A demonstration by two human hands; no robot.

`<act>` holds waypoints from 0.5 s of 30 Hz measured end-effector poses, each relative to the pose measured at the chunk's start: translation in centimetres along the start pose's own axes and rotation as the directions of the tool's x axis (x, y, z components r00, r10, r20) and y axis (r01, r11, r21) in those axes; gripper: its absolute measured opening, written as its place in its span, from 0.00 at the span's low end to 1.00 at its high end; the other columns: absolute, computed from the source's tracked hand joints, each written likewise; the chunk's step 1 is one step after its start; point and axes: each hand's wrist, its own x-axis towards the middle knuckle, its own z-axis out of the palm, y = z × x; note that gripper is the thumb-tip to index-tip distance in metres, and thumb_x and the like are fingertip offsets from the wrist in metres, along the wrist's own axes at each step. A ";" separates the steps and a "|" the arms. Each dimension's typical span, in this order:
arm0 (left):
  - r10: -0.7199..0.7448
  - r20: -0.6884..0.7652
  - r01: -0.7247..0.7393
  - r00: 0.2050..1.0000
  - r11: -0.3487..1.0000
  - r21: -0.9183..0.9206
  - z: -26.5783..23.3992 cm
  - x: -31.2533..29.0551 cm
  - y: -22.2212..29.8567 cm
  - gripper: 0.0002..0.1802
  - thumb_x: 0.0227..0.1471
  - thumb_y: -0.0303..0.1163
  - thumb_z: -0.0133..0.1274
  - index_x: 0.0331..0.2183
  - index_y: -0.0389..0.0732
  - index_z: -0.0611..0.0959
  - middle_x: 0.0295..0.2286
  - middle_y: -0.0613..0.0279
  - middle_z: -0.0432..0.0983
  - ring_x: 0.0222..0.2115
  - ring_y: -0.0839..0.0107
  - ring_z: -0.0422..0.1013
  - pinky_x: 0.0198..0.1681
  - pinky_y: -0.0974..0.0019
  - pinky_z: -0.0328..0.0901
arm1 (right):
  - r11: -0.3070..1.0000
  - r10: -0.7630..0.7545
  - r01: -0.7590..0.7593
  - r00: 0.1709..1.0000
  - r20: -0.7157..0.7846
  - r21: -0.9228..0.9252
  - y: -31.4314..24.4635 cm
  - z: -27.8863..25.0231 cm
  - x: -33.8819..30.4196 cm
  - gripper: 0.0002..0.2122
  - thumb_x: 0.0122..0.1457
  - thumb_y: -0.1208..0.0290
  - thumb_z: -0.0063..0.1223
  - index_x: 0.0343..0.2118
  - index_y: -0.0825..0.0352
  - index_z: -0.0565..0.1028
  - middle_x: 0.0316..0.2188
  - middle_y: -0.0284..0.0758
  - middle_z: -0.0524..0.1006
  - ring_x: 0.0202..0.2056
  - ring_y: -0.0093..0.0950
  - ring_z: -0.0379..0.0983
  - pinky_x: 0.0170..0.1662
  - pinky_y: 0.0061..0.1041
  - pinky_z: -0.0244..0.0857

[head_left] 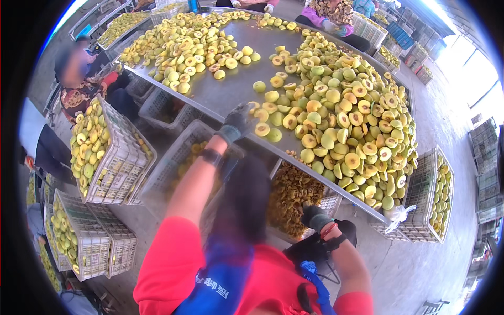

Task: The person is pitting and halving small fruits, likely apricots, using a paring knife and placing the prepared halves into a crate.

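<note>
My left hand (239, 124), in a dark grey glove, is at the near edge of the metal table (220, 100). Its fingers curl against a yellow-green stone fruit half (261, 115) beside the big right-hand heap of fruit halves (344, 118). Many of those halves show a brown centre on the cut face. Lower down, my right hand (315, 217), also gloved, is by the crate of brown scraps (295, 197) under the table edge. Its fingers are bent inward, and whatever they hold is hidden.
A second fruit heap (184, 47) covers the far left of the table. Fruit-filled crates (118, 157) are stacked at left; another crate (428, 199) stands right, near a white plastic bag (399, 216). A blurred pale crate (173, 157) sits below my left arm. Other people sit around the table.
</note>
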 end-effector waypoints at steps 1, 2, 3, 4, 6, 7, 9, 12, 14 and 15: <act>-0.007 0.015 0.007 1.000 0.999 0.038 0.4 0.9 -0.7 0.27 0.46 0.42 0.53 0.47 0.41 0.71 0.46 0.48 0.68 0.48 0.51 0.63 0.51 0.56 0.59 | 0.992 0.051 -0.043 0.997 -0.063 0.117 -1.3 -1.6 -0.3 0.23 0.51 0.65 0.46 0.51 0.65 0.62 0.22 0.49 0.75 0.26 0.47 0.73 0.31 0.45 0.66; -0.009 0.039 0.007 0.999 0.998 0.059 1.4 1.8 -1.0 0.27 0.46 0.42 0.53 0.47 0.41 0.71 0.45 0.48 0.68 0.47 0.51 0.64 0.50 0.56 0.60 | 0.967 0.126 -0.098 0.986 -0.111 0.235 -1.8 -2.7 -1.2 0.25 0.52 0.65 0.45 0.54 0.63 0.59 0.23 0.49 0.75 0.27 0.47 0.73 0.32 0.45 0.66; -0.014 0.049 0.011 0.999 0.999 0.051 2.3 2.7 -1.3 0.27 0.46 0.42 0.53 0.47 0.41 0.71 0.45 0.48 0.68 0.47 0.51 0.64 0.50 0.56 0.60 | 0.965 0.134 -0.107 0.986 -0.100 0.238 -1.8 -3.3 -1.7 0.25 0.52 0.65 0.45 0.54 0.63 0.59 0.23 0.49 0.75 0.27 0.47 0.73 0.32 0.45 0.66; 0.011 0.046 -0.014 0.999 0.997 0.070 2.5 3.6 -2.1 0.27 0.46 0.43 0.52 0.47 0.41 0.71 0.45 0.48 0.68 0.46 0.52 0.65 0.49 0.56 0.61 | 0.966 0.161 -0.152 0.987 -0.027 0.211 -2.2 -3.9 -1.6 0.26 0.52 0.65 0.44 0.55 0.62 0.58 0.23 0.49 0.75 0.26 0.48 0.73 0.31 0.45 0.66; 0.037 0.047 -0.041 0.998 0.996 0.084 3.2 5.2 -3.4 0.27 0.46 0.44 0.52 0.47 0.42 0.71 0.45 0.48 0.69 0.45 0.52 0.66 0.48 0.55 0.61 | 0.985 0.156 -0.146 0.982 -0.104 0.092 -1.8 -3.3 -1.2 0.24 0.53 0.65 0.44 0.55 0.58 0.59 0.22 0.47 0.76 0.25 0.46 0.73 0.29 0.44 0.66; 0.040 0.047 -0.046 0.998 0.991 0.123 3.5 5.9 -4.0 0.27 0.47 0.46 0.51 0.47 0.43 0.71 0.45 0.49 0.68 0.45 0.52 0.66 0.48 0.55 0.61 | 0.984 0.160 -0.151 0.982 -0.101 0.094 -1.2 -2.7 -1.3 0.24 0.53 0.65 0.44 0.55 0.58 0.59 0.22 0.47 0.76 0.25 0.46 0.73 0.29 0.44 0.66; 0.043 0.051 -0.050 0.998 0.986 0.158 4.1 7.7 -4.5 0.28 0.47 0.47 0.51 0.48 0.43 0.71 0.45 0.49 0.68 0.45 0.52 0.66 0.48 0.55 0.61 | 0.996 0.017 0.008 0.957 -0.290 0.086 -0.3 -2.4 -1.4 0.21 0.54 0.65 0.45 0.52 0.57 0.61 0.21 0.44 0.75 0.23 0.44 0.73 0.28 0.43 0.66; -0.083 0.124 0.055 0.989 0.976 0.213 4.6 10.9 -4.0 0.28 0.48 0.49 0.49 0.49 0.44 0.71 0.48 0.50 0.67 0.49 0.54 0.64 0.52 0.56 0.59 | 0.995 0.098 -0.087 0.969 -0.226 0.056 -0.7 -4.8 -1.3 0.19 0.50 0.66 0.49 0.47 0.59 0.65 0.24 0.41 0.75 0.23 0.42 0.73 0.26 0.41 0.67; -0.031 0.138 0.003 0.990 0.981 0.195 5.0 13.0 -5.2 0.32 0.49 0.49 0.49 0.52 0.45 0.67 0.52 0.51 0.62 0.53 0.55 0.59 0.55 0.57 0.55 | 0.998 0.046 -0.023 0.890 -0.453 0.056 -1.4 -7.6 -0.9 0.20 0.46 0.70 0.54 0.44 0.62 0.67 0.27 0.39 0.75 0.27 0.40 0.73 0.28 0.37 0.67; -0.029 0.139 0.002 0.990 0.981 0.194 5.5 14.2 -5.8 0.32 0.49 0.49 0.49 0.52 0.45 0.67 0.52 0.51 0.62 0.53 0.55 0.59 0.55 0.57 0.55 | 0.998 0.048 -0.025 0.890 -0.453 0.056 -0.6 -8.2 -0.6 0.20 0.46 0.70 0.54 0.44 0.62 0.67 0.27 0.39 0.75 0.27 0.40 0.73 0.28 0.37 0.67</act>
